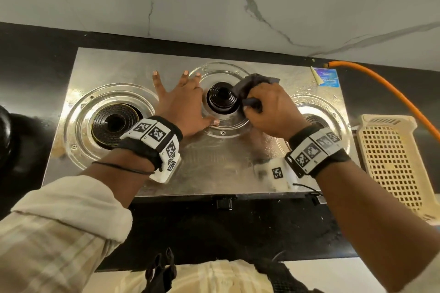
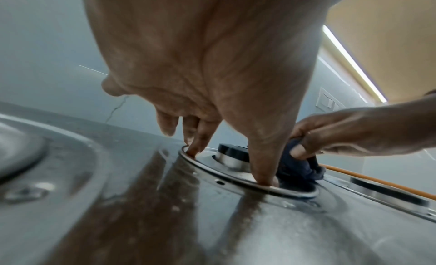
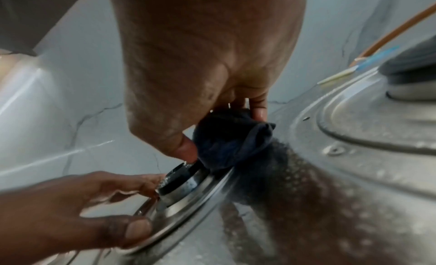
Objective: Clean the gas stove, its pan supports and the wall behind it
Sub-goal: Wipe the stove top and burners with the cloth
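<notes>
Item: three-burner stainless-steel gas stove [image 1: 197, 166], set on a black stone table [image 1: 31, 66] against a white marble-veined wall [image 1: 214, 2]. Steel top wet and streaked. No pan supports on any burner.

Item: small black ribbed centre burner [image 1: 222, 97], seated in a round steel drip ring [image 1: 223, 132].

Item: large black ribbed left burner [image 1: 115, 122] in its own wide steel ring. Right burner [image 1: 315, 120] mostly hidden behind the right wrist.

Item: left hand [image 1: 182, 104]. Grip slack: fingers spread and straight, palm down on the steel top just left of the centre burner. The left wrist view shows fingertips [image 2: 192, 151] and thumb pressed at the edge of the drip ring. Holding nothing.

Item: right hand [image 1: 271, 108]. Grip closed: fingers and thumb curled round a bunched dark grey-blue cleaning cloth [image 1: 256, 84]. Cloth lies against the right side of the centre burner, inside the drip ring; the right wrist view shows its lower fold [image 3: 233, 144] touching the burner edge.

Item: orange rubber gas hose [image 1: 381, 85], running from the stove's far right corner off to the right.

Item: blue sticker label [image 1: 328, 77] on the stove's far right corner, one edge peeling.

Item: cream perforated plastic basket [image 1: 392, 162], on the table just beside the stove's right edge.

Item: white-and-black patterned marker bands [image 1: 157, 135] on black straps, one at each wrist.

Item: cream checked sleeve [image 1: 59, 233], rolled up on the left forearm.
</notes>
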The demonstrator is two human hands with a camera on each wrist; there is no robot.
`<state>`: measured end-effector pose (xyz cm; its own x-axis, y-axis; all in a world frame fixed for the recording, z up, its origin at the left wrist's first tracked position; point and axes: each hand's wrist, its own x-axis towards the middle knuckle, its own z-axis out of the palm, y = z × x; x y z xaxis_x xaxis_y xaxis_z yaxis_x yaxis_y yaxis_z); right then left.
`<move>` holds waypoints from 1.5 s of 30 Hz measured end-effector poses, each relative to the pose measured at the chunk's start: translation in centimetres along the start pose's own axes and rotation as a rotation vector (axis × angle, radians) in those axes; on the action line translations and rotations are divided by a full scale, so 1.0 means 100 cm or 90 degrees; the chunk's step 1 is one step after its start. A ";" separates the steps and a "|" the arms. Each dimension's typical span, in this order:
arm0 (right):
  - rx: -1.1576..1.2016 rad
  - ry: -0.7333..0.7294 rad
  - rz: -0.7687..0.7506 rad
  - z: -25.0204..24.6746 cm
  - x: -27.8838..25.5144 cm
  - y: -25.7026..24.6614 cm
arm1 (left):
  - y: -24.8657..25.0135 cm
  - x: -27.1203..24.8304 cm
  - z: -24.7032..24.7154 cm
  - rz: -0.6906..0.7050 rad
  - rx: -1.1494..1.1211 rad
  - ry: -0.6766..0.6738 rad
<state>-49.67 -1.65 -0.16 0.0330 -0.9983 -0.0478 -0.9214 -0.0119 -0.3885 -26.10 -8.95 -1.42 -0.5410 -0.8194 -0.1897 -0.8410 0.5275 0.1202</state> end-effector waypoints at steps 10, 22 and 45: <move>0.001 0.111 0.095 0.015 0.012 -0.013 | 0.009 0.003 0.001 -0.020 0.006 -0.033; -0.033 0.114 0.107 0.031 -0.050 -0.028 | 0.016 -0.002 0.003 -0.024 0.011 -0.041; -0.086 0.247 0.353 0.002 -0.231 0.066 | 0.140 -0.081 0.028 0.151 -0.053 -0.078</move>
<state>-56.44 21.37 -1.84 -0.5752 -0.8065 0.1367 -0.8030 0.5250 -0.2820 -33.43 5.71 -0.96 -0.7225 -0.6394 -0.2629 -0.6912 0.6763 0.2547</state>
